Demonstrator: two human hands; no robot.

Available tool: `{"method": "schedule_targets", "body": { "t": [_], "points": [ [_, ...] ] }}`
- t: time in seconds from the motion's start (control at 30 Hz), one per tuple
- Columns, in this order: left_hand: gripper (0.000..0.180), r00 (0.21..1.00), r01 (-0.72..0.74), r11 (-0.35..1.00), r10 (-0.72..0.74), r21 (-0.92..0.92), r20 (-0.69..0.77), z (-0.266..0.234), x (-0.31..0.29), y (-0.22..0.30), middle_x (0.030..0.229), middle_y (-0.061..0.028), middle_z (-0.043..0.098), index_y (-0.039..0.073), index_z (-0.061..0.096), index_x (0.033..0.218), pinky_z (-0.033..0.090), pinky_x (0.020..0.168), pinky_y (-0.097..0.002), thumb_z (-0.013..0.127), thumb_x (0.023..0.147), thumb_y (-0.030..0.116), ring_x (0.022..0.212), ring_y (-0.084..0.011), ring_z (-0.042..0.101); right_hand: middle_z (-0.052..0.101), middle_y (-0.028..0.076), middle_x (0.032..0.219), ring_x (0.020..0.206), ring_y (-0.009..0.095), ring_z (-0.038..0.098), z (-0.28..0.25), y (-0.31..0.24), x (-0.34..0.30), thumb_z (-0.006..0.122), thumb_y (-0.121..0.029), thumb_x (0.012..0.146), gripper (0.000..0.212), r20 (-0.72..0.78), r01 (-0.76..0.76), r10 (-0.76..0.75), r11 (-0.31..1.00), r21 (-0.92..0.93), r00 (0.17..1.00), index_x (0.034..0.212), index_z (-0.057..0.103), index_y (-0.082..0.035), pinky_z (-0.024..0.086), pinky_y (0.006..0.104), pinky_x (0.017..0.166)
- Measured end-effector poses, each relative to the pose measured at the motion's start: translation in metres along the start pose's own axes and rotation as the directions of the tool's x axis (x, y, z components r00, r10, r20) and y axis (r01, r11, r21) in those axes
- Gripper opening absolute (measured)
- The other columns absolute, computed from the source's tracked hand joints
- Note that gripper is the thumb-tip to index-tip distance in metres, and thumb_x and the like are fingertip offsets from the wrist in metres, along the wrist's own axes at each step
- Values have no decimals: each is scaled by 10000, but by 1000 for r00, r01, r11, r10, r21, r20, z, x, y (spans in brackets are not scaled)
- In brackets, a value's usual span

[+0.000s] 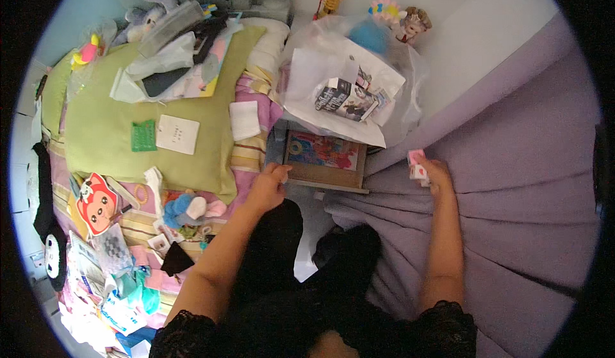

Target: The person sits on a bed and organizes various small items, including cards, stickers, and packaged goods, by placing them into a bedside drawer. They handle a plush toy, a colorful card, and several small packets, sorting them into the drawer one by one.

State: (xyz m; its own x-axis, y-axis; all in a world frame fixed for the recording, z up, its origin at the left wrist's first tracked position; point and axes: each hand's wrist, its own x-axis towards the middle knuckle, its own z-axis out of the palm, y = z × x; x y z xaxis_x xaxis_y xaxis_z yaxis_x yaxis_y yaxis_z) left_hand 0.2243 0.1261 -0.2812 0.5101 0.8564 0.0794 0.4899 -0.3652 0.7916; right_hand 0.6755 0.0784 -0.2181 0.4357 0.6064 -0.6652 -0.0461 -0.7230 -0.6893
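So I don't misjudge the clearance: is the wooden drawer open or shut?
Open, at least partly: the wooden drawer shows its inside and colourful contents. The left hand is by its side; contact is unclear.

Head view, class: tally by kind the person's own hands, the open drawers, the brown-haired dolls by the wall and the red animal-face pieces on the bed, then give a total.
Hands: 2 (left hand, right hand)
Open drawer: 1
Brown-haired doll: 1
Red animal-face piece: 1
Total: 5
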Motion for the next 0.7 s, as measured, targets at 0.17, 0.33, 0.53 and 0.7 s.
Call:
{"method": "schedule_targets", "body": {
  "t": [0.17, 0.33, 0.53, 0.7],
  "points": [
    [485, 999, 6, 999, -4, 35, -45, 15, 15, -24, 981, -177, 545, 63, 573, 1111, 490, 762, -420, 532, 650, -81, 886, -381, 568, 662, 64, 732, 577, 142, 608, 36, -22, -6, 728, -287, 778, 267, 120, 104, -103, 995, -3, 987, 815, 664, -31, 463, 279, 500],
    [494, 999, -41, 998, 42, -43, 24, 11, 9, -39, 981, -175, 543, 72, 566, 1133, 487, 748, -404, 545, 660, -68, 867, -375, 565, 663, 71, 735, 580, 141, 613, 81, -7, 11, 727, -237, 764, 247, 270, 44, 18, 973, -224, 963, 819, 663, -4, 474, 286, 509],
    [512, 976, -218, 965, 215, -147, -35, 6, 12, -42, 968, -184, 547, 46, 536, 1168, 470, 764, -392, 588, 668, -50, 873, -370, 556, 653, 74, 706, 586, 149, 607, 164, 41, 24, 743, -262, 739, 272, 571, 147, 105, 914, -378, 815, 771, 666, -3, 468, 284, 521],
    [518, 994, -101, 956, 89, -274, -56, 7, 14, -33, 1042, -124, 583, 20, 511, 1156, 468, 816, -329, 704, 676, -3, 943, -239, 575, 670, 99, 741, 593, 173, 628, 214, 25, 6, 758, -288, 744, 317, 677, 135, 50, 966, -219, 734, 821, 664, 5, 477, 298, 507]
  ]
}}
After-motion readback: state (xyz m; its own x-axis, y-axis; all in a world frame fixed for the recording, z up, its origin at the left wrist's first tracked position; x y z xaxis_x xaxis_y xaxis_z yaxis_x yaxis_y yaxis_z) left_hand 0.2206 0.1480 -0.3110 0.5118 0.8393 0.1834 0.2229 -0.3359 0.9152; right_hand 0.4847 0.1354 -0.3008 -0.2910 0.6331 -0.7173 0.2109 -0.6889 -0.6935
